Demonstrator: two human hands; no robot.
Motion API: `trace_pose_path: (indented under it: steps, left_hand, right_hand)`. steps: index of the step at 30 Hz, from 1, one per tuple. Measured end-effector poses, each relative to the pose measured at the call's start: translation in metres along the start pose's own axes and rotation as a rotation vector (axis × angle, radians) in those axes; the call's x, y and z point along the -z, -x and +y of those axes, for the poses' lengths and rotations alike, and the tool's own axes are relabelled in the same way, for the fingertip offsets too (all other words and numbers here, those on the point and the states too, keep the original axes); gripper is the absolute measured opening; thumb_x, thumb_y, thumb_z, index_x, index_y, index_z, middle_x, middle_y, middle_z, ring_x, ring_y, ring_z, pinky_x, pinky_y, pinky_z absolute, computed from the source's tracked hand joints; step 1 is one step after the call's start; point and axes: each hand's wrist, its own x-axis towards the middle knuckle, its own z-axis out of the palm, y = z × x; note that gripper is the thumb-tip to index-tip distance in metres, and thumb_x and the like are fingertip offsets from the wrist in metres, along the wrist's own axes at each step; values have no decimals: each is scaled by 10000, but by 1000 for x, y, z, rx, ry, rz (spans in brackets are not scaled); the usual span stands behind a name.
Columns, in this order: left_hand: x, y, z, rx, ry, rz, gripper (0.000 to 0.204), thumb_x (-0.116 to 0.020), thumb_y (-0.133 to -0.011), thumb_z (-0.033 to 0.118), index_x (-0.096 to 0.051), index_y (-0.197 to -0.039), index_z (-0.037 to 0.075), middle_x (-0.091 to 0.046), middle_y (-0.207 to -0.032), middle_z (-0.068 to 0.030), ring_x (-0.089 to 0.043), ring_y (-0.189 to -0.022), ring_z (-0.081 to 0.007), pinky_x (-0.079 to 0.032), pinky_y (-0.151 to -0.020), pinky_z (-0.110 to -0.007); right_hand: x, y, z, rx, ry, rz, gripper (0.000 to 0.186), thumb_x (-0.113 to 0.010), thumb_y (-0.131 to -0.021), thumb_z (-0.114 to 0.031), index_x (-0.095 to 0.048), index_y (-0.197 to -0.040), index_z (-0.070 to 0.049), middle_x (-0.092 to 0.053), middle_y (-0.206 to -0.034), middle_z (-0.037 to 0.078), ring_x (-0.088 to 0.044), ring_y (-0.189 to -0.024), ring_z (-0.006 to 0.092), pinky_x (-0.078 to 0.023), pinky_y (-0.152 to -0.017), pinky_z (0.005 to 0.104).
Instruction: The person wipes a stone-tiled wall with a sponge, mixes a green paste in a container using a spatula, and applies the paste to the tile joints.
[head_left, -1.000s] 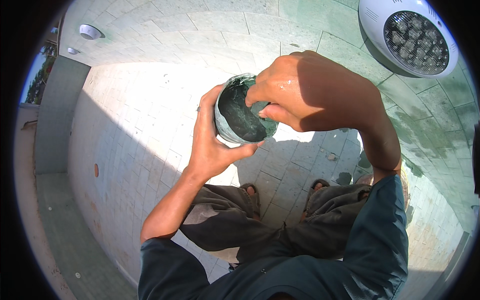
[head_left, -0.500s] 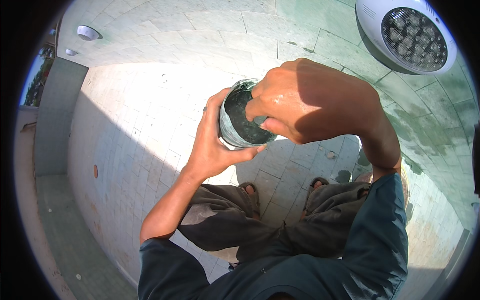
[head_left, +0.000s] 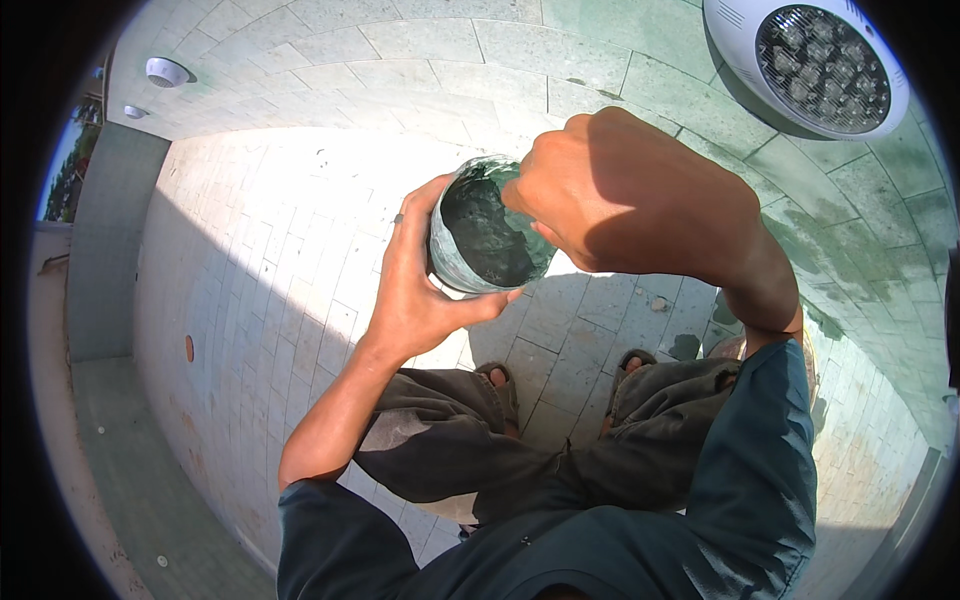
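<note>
My left hand (head_left: pixel 405 290) is wrapped round the outer side of a round, pale, smeared cup (head_left: pixel 455 268), tilted so that its mouth faces me. Inside lies a dark green, wet-looking paste (head_left: pixel 487 235), thick along the wall. My right hand (head_left: pixel 600 200) reaches over the cup's right rim, its fingers bent together and pointing down inside. The back of that hand hides the fingertips, so whatever they grip is out of sight.
On the tiled wall (head_left: pixel 430 42) at the upper right sits a large round white light (head_left: pixel 825 70); smaller white fittings (head_left: pixel 167 72) are farther left. Pale tiles cover the floor (head_left: pixel 260 240). My sandalled feet (head_left: pixel 497 378) are below the cup. Wet patches (head_left: pixel 684 347) mark the floor.
My right hand has shifted slightly within the cup toward its right rim; its fingertips and the grey-green piece by them no longer show. More of the paste is visible. My left hand keeps its hold.
</note>
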Motion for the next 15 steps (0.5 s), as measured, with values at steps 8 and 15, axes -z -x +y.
trace_pose_path:
  steps: [8,15]
  left_hand:
    - [-1,1,8,18,114,18,986,-909,-599,214,-387,-1413,20,-497,-1307,-170,-540,-1233,-299,-466,-1032,-444]
    - [4,-3,-4,-18,46,42,982,-899,-627,129,-355,-1435,4,-521,-1314,-166,-561,-1221,-252,-507,-1011,-398]
  right_hand:
    - [10,-20,-1,8,-81,-225,174,-658,-891,-218,-673,-1023,-106,-689,-924,74,-682,-800,285,-534,-718,415]
    - [-9,-26,-6,-157,84,-393,173,-665,-894,-208,-675,-1026,-96,-683,-900,58,-683,-852,279,-535,-758,420]
